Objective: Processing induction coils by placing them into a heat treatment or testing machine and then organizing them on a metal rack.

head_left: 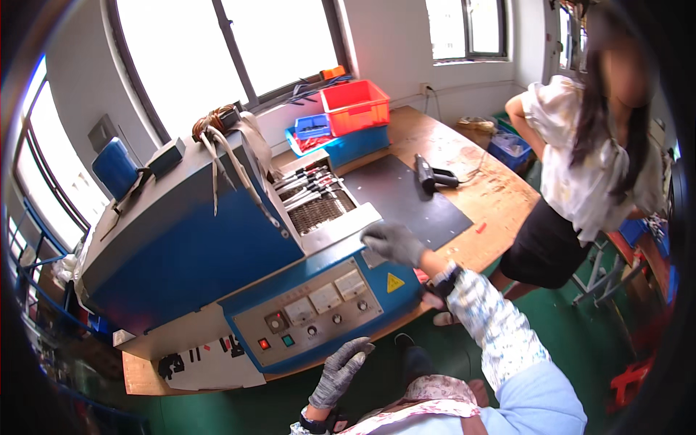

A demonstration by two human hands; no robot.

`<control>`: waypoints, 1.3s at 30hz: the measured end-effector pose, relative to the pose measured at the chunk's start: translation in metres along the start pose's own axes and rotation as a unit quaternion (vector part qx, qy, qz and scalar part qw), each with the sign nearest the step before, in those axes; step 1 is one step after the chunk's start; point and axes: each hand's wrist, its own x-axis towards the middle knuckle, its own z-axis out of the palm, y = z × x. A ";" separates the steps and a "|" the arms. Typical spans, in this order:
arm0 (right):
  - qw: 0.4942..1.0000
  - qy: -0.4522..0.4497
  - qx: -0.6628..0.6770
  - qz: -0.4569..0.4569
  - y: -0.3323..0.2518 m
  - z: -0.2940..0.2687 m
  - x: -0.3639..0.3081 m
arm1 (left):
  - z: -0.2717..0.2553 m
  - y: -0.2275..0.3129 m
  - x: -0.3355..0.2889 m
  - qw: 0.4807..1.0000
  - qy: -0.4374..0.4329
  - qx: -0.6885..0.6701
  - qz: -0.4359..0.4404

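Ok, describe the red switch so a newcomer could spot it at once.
Find the big blue machine, then the silvery control panel along its front. At the panel's lower left sits the red switch. Its bright red face sets it apart from the green switch to its right.

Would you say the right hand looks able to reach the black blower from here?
Probably yes: only the flat dark mat seems to lie between the right hand and the black blower.
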 end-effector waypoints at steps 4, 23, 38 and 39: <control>0.985 -0.101 -0.139 -0.009 0.079 0.011 0.145 | 0.000 0.023 0.038 0.992 0.085 0.084 0.040; 0.921 -0.031 0.384 0.060 0.137 0.011 0.155 | -0.049 0.037 0.172 0.968 0.252 -0.007 -0.006; 0.980 -0.020 -0.072 -0.185 0.091 0.045 0.076 | -0.092 0.004 0.248 0.928 0.124 -0.342 0.082; 0.981 0.002 -0.090 -0.174 0.089 0.045 0.075 | -0.094 0.001 0.250 0.927 0.112 -0.349 0.082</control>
